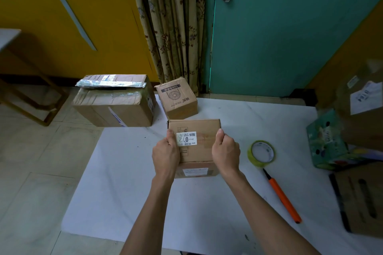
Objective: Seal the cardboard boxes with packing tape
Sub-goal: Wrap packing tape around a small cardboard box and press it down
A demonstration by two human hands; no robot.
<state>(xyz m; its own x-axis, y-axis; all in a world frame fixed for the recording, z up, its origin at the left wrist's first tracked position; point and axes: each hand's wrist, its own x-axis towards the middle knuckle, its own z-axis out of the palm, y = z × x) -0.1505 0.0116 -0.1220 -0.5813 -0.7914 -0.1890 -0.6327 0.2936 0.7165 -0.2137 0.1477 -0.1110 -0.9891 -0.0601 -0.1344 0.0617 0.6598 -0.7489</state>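
**Holding the small cardboard box (194,148) between both hands**

You have the box in the middle of the white surface (145,192), straight ahead of you. Your left hand (165,155) grips its left side and your right hand (226,151) grips its right side, each with the thumb laid on the top face and the fingers curled down round the edge. A white printed label (186,138) sits on the top, next to your left thumb; a second label shows on the near face.

Just to the right of your right hand lies a roll of yellow-green packing tape (261,153), flat on the surface. An orange-handled utility knife (283,194) lies below it, angled towards you.

Beyond the box stands a smaller carton with a fan printed on it (177,97), and left of that a large carton with crinkled tape across its top (116,101). At the right edge are a green printed box (327,147) and a flat piece of cardboard (364,203).
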